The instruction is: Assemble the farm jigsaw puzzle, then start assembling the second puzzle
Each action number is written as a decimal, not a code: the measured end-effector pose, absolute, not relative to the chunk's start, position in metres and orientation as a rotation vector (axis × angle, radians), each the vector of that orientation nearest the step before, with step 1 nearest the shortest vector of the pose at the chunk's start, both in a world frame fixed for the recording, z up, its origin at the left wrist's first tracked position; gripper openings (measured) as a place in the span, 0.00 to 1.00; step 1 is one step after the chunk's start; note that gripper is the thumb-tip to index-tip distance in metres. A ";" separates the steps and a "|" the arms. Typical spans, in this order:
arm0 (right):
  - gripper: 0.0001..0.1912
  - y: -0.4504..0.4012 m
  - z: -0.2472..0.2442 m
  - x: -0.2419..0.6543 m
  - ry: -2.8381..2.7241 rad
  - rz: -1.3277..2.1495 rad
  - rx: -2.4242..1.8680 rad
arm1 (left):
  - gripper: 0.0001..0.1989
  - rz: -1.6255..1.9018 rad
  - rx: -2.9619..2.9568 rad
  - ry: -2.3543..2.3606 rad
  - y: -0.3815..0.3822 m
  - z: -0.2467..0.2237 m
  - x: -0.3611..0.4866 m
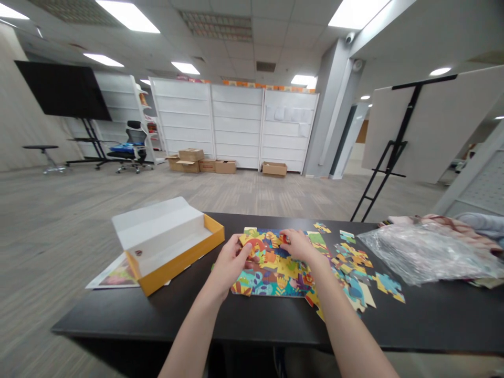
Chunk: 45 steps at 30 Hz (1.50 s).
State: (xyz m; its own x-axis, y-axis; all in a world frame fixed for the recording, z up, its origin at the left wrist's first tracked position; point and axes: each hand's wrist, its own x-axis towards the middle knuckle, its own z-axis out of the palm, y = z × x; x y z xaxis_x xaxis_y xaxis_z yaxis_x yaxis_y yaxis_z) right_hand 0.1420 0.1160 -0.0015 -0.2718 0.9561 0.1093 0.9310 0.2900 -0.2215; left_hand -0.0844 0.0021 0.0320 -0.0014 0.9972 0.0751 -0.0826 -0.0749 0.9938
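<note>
Puzzle [271, 268]: colourful jigsaw, mostly joined, lying flat on the table [157, 317] directly ahead of the person, likely there so both hands reach it easily.

Left hand [230, 263]: on the puzzle's left part, fingers [244, 251] curled narrowly over red and yellow pieces; it seems to be steadying or lifting them, but whether they grip a piece cannot be told.

Right hand [299, 245]: on the puzzle's upper edge, fingers [284, 237] bunched narrowly at a small red area; any grip is hidden.

Loose pieces [352, 268]: scattered just right of the puzzle, several touching its edge, apparently spread so their colours show.

Box [173, 247]: open, yellow-rimmed and white inside, left of the puzzle, probably set aside to keep the work area free.

Sheet [114, 274]: printed picture, partly under the box, left of the puzzle.

Bag [421, 253]: crumpled clear plastic, right of the loose pieces, seemingly pushed aside.

Cloth [444, 227]: pink, beyond the bag.

Rest: far beyond the puzzle stand cartons [200, 164], white shelving [236, 123], a chair [132, 149], a screen [63, 89] and an easel [394, 142].
</note>
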 end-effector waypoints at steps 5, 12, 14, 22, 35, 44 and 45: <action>0.21 0.116 0.004 0.156 -2.225 0.223 -1.679 | 0.20 1.339 1.206 1.100 0.003 0.031 -0.089; 0.09 0.092 0.019 0.155 -1.860 0.640 -1.347 | 0.20 1.421 1.122 1.100 0.002 0.032 -0.085; 0.18 0.078 0.026 0.148 -1.669 0.937 -1.204 | 0.20 1.434 1.112 1.101 0.004 0.031 -0.084; 0.20 0.050 0.037 0.125 -1.550 1.264 -0.953 | 0.24 1.532 0.950 1.051 0.008 0.033 -0.078; 0.26 0.040 0.035 0.105 -1.387 1.358 -0.883 | 0.27 1.566 0.966 1.007 0.010 0.036 -0.074; 0.18 0.041 0.028 0.100 -1.560 1.278 -0.915 | 0.26 1.556 1.044 0.962 0.012 0.024 -0.069; 0.18 0.041 0.028 0.100 -1.586 1.274 -0.919 | 0.26 1.562 1.060 0.962 0.013 0.023 -0.068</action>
State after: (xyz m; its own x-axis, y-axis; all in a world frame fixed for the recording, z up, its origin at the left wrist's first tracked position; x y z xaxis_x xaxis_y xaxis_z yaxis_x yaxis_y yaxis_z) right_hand 0.1001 0.0408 0.0275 -0.3407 0.9226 0.1807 0.0220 0.2000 -0.9795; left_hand -0.0681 0.0131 0.0225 -0.1398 0.9749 0.1733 -0.2840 -0.2071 0.9362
